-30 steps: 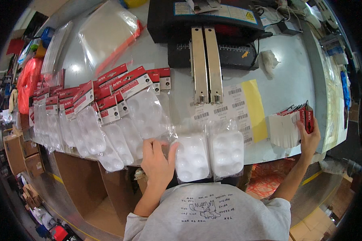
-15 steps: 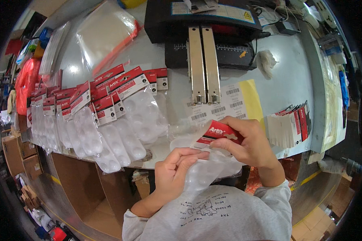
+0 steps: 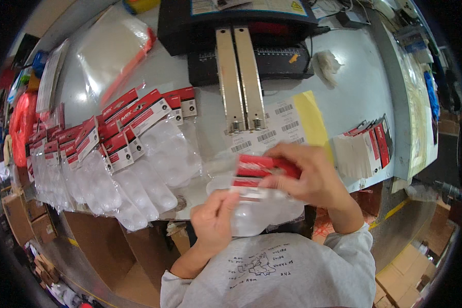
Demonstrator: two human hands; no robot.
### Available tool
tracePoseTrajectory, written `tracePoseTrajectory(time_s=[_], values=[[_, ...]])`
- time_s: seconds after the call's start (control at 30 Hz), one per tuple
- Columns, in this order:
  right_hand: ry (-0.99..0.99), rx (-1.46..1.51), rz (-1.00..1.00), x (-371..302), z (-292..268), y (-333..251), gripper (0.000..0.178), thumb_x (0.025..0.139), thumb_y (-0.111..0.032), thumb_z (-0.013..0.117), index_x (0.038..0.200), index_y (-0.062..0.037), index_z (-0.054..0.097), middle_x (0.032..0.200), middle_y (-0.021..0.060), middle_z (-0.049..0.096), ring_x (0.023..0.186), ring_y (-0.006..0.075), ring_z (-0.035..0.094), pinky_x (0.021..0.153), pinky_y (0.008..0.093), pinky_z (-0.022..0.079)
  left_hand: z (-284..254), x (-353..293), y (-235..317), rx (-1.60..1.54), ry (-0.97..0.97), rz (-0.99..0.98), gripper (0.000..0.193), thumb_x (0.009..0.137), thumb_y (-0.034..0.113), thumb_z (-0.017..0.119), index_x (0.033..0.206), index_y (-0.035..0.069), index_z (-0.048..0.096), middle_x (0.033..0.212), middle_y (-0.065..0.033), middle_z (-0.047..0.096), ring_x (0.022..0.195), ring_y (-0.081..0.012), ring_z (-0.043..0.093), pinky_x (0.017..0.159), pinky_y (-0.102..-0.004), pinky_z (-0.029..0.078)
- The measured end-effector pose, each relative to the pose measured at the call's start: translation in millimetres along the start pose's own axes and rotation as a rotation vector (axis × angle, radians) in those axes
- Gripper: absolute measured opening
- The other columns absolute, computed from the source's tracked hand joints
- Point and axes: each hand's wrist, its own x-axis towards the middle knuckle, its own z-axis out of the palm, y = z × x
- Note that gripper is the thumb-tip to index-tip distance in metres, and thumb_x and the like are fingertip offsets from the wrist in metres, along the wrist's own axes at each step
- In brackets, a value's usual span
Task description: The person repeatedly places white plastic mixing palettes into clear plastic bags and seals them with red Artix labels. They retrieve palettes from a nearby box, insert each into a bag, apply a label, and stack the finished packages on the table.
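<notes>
Relative to the earliest frame, the right hand has moved from the card stack at the right end of the counter to the middle of its front edge. One red-and-white header card has moved with it; relative to the previous frame, the card sits more level.

Right-hand grip: closed on the header card at its right end, thumb on the near face, fingers curled over the far edge. The card's free portion extends leftward from the grip, toward the left hand.

Left-hand grip: closed on the white palette at its upper left edge, just beside the card's lower left corner. Whether clear film is also pinched cannot be determined.

Palette position: at the counter's front edge, below the card, right of the left-hand grip and lower left of the right-hand grip. A second white palette shows partly beneath the right hand.

Surroundings: carded palettes overlap along the counter's left front edge. A label sheet lies beyond the hands, partly under two metal bars.
</notes>
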Motion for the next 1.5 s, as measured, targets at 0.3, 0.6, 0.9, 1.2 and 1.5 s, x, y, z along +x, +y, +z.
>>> tracePoseTrajectory(time_s=[0.3, 0.6, 0.9, 1.2, 1.5], values=[[-0.109, 0.595, 0.514, -24, 9, 27, 0.020, 0.083, -0.016, 0.066, 0.085, 0.0032, 0.067, 0.072, 0.0063, 0.065, 0.059, 0.0091, 0.061, 0.047, 0.0197, 0.044, 4, 5, -18, -0.246, 0.257, -0.131, 0.020, 0.092, 0.014, 0.055, 0.082, -0.003, 0.059, 0.068, -0.0003, 0.056, 0.064, -0.0044, 0.043, 0.058, -0.0206, 0.037], [0.091, 0.765, 0.568, -6, 29, 41, 0.018, 0.085, -0.014, 0.060, 0.081, 0.0022, 0.064, 0.071, 0.0062, 0.063, 0.058, 0.0110, 0.060, 0.047, 0.0214, 0.044, 18, 40, -27, 0.045, 0.151, -0.097, 0.027, 0.097, 0.022, 0.042, 0.084, 0.000, 0.050, 0.065, -0.0101, 0.048, 0.060, -0.0138, 0.041, 0.058, -0.0294, 0.039], [0.249, 0.784, 0.483, 23, 31, 54, 0.016, 0.086, -0.012, 0.058, 0.084, 0.0024, 0.064, 0.071, 0.0066, 0.062, 0.057, 0.0118, 0.059, 0.049, 0.0229, 0.046, 31, 77, -38, -0.022, 0.203, -0.075, 0.031, 0.098, 0.025, 0.041, 0.081, 0.000, 0.049, 0.069, -0.0132, 0.054, 0.063, -0.0197, 0.047, 0.062, -0.0321, 0.040], [0.309, 0.399, 0.348, 9, 29, 58, 0.021, 0.090, -0.015, 0.056, 0.096, 0.0036, 0.063, 0.076, 0.0067, 0.064, 0.064, 0.0122, 0.061, 0.059, 0.0246, 0.050, 18, 70, -40, 0.243, 0.131, -0.026, 0.025, 0.095, 0.021, 0.043, 0.084, 0.000, 0.048, 0.082, -0.0200, 0.055, 0.080, -0.0367, 0.054, 0.069, -0.0422, 0.041], [0.887, -0.632, 0.466, -102, -122, 106, 0.046, 0.090, -0.032, 0.057, 0.123, -0.0009, 0.052, 0.118, 0.0157, 0.057, 0.109, 0.0273, 0.054, 0.095, 0.0354, 0.040, -208, 63, -24, 0.437, 0.654, -0.232, 0.032, 0.095, 0.028, 0.044, 0.100, 0.000, 0.057, 0.089, -0.0105, 0.060, 0.083, -0.0192, 0.055, 0.077, -0.0314, 0.043]])
